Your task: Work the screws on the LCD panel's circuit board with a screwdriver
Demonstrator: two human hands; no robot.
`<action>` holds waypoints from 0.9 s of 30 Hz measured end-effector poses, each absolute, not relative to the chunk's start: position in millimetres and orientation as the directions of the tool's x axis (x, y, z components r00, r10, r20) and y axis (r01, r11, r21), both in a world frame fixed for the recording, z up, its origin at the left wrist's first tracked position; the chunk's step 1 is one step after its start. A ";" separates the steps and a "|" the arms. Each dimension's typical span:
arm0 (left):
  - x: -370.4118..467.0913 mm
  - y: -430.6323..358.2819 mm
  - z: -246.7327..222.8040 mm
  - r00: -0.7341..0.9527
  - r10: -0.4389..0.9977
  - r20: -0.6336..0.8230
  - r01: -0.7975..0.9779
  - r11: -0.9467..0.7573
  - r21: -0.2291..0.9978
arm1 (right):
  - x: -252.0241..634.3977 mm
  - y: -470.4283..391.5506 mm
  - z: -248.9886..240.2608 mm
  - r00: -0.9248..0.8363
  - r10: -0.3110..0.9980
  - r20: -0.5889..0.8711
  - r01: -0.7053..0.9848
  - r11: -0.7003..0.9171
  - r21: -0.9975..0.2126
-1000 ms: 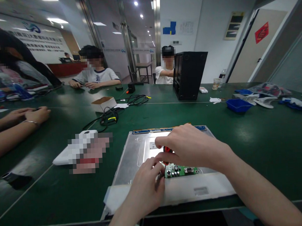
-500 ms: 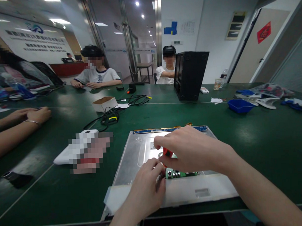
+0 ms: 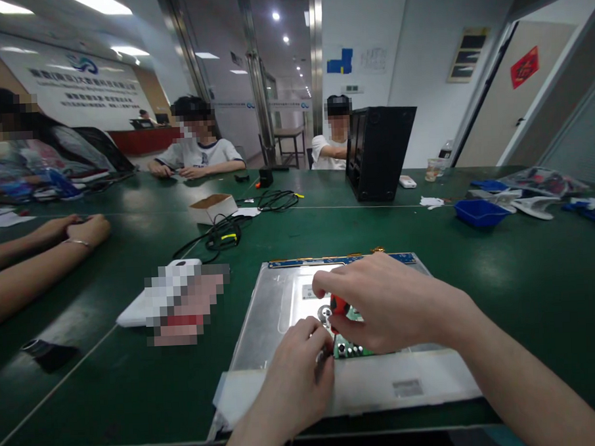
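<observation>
A flat silver display panel (image 3: 262, 323) lies on the green table in front of me, with a green circuit board (image 3: 353, 349) on it, partly under my hands. My right hand (image 3: 387, 298) curls over the board, thumb and fingers closed round a red-handled screwdriver (image 3: 338, 305); its tip is hidden. My left hand (image 3: 304, 364) rests on the panel at the board's left end, fingers bent and pressed together. What they pinch, if anything, is hidden. A blue circuit strip (image 3: 400, 258) runs along the panel's far edge, and a whitish strip (image 3: 364, 384) covers its near edge.
Left of the panel lie a white device (image 3: 138, 309), a black piece (image 3: 49, 354) and a co-worker's hands (image 3: 88, 230). Farther off are black cables (image 3: 219, 236), an open box (image 3: 213, 208) and a black computer case (image 3: 386, 153). A blue tray (image 3: 480, 213) sits at right.
The whole view has shifted slightly, so things appear a little farther right and lower. Both hands stay at the board; more of the red handle shows in my right hand.
</observation>
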State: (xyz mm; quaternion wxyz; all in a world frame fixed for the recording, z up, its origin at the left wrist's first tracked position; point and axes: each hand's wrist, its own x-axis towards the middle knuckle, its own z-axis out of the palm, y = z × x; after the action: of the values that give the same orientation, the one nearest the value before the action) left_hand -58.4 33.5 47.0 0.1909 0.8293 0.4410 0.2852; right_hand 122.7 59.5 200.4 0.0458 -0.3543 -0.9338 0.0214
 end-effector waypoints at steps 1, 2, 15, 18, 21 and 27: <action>-58.4 33.4 46.1 0.450 0.837 0.312 0.619 -0.544 0.567 | 123.2 59.6 200.5 -0.749 0.660 0.066 0.655 0.752 -0.077; -58.4 33.5 45.0 0.448 0.835 0.320 0.619 -0.548 0.562 | 123.4 59.8 200.5 -0.751 0.657 0.058 0.653 0.753 -0.079; -58.4 35.0 44.1 0.441 0.841 0.315 0.638 -0.540 0.549 | 124.8 57.6 202.1 -0.771 0.636 0.036 0.629 0.769 -0.115; -58.2 34.9 43.0 0.436 0.844 0.311 0.643 -0.534 0.549 | 123.5 59.4 202.2 -0.741 0.671 0.021 0.668 0.740 -0.077; -58.2 34.6 44.2 0.442 0.847 0.297 0.640 -0.529 0.557 | 123.3 60.4 202.0 -0.738 0.674 0.026 0.672 0.738 -0.062; -57.9 34.2 49.3 0.457 0.854 0.249 0.640 -0.511 0.574 | 129.8 58.4 202.3 -0.796 0.605 0.020 0.594 0.788 -0.162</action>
State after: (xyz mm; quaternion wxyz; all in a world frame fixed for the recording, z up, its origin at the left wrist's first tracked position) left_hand -57.9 34.2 49.3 0.2043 0.8288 0.4506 0.2614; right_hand 129.8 58.4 202.3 0.0354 -0.3174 -0.9448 0.0738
